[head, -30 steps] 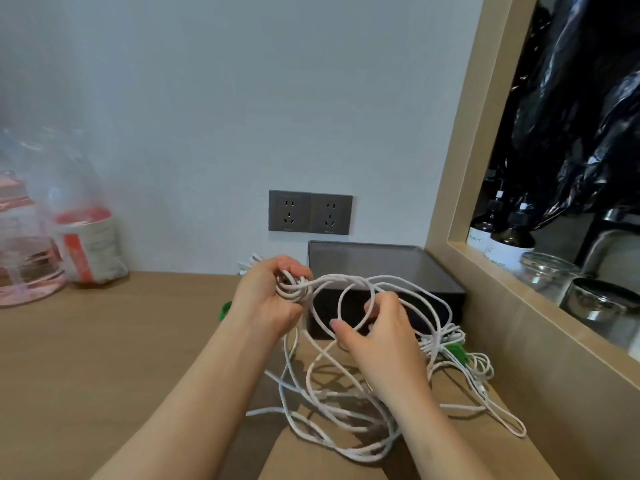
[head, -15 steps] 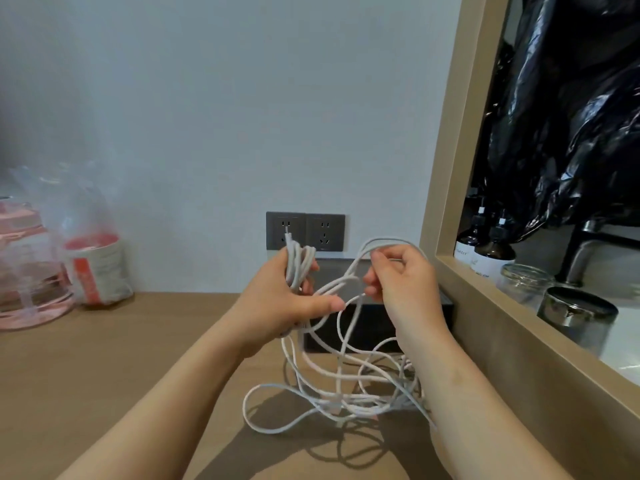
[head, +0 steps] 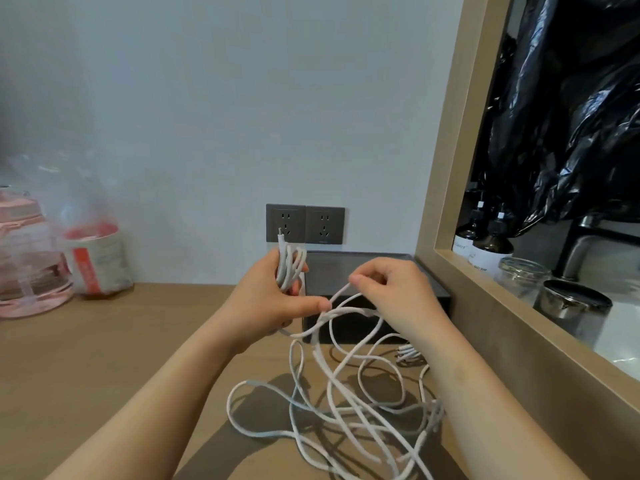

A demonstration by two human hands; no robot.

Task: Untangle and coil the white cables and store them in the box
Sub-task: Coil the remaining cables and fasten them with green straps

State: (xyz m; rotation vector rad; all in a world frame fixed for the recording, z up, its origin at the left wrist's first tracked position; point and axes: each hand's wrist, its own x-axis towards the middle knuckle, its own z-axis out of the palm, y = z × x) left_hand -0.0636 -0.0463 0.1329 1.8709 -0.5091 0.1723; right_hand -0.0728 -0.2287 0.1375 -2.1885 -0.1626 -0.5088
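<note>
At the left edge of the frame we see a pink water jug point(head: 24, 265) and, just beside it, a clear plastic bag point(head: 93, 258) holding a red-and-white container, both on the wooden table point(head: 104, 358). Left of centre, the left hand point(head: 266, 303) grips a coil point(head: 289, 265) of white cable, fingers curled round the upright loops, with one connector tip standing above them. Behind it, two grey wall sockets point(head: 304, 223) are set in the wall. The dark box point(head: 332, 271) stands at centre against the wall. In front of the box, the right hand point(head: 391, 292) pinches one strand of the white cables point(head: 346, 410), whose loose tangle hangs down and spreads over the table at lower centre. At the right, beyond a wooden frame point(head: 446, 168), we see two amber pump bottles point(head: 485, 244), a glass jar point(head: 519, 275), a metal canister point(head: 571, 306) and a black plastic bag point(head: 571, 116) above.
</note>
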